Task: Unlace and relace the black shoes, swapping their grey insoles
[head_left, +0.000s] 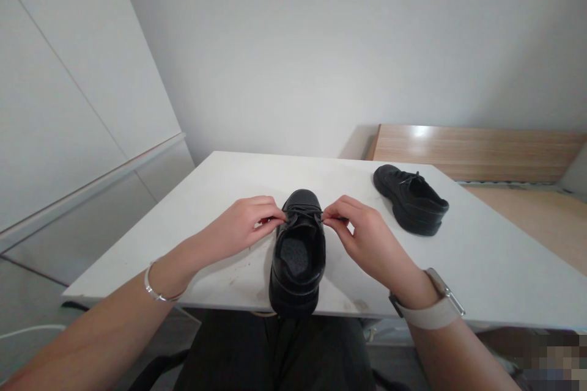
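A black lace-up shoe [298, 287] stands upright on the white table, its toe pointing away from me and its heel at the near edge. Black shoelaces [302, 212] run across the top of it. On the left side of the laces, my left hand [250, 223] is closed in a pinch on a lace. Opposite it, my right hand [355, 226] pinches a lace between thumb and fingers at the shoe's right side. The lace ends are mostly hidden by my fingers.
A second black shoe [410, 198], its laces tied, sits at the far right of the white table [183, 244]. Beyond that is a wooden bed frame [458, 149]. White cabinet doors [77, 73] stand at left, and a grey wall [321, 43] closes off the back.
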The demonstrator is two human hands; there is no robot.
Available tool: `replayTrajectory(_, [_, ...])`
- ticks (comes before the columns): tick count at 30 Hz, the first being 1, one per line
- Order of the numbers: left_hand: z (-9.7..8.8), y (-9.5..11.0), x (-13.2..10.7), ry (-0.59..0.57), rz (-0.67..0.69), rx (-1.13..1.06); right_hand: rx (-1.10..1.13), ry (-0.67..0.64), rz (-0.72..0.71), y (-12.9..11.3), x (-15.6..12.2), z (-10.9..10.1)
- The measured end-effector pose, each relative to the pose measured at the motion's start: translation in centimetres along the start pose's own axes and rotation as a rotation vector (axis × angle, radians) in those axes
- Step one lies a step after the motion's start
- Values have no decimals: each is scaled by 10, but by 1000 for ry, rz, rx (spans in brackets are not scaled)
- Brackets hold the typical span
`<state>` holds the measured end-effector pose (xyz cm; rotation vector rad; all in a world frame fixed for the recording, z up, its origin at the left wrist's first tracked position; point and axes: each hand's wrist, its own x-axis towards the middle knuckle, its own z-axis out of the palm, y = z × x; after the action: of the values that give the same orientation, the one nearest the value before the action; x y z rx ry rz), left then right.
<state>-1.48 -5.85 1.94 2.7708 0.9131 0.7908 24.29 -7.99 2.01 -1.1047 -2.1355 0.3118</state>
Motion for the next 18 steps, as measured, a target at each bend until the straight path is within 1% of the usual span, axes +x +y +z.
replayTrajectory(4, [2, -1, -2, 23, -5, -31, -14, 2, 23, 2, 0, 1])
replayTrajectory(11, [5, 0, -3, 22, 59, 92, -13, 6, 20, 2, 0, 2])
replayTrajectory(18, [7, 1, 0, 2, 49, 105, -36, -18, 40, -3, -1, 0])
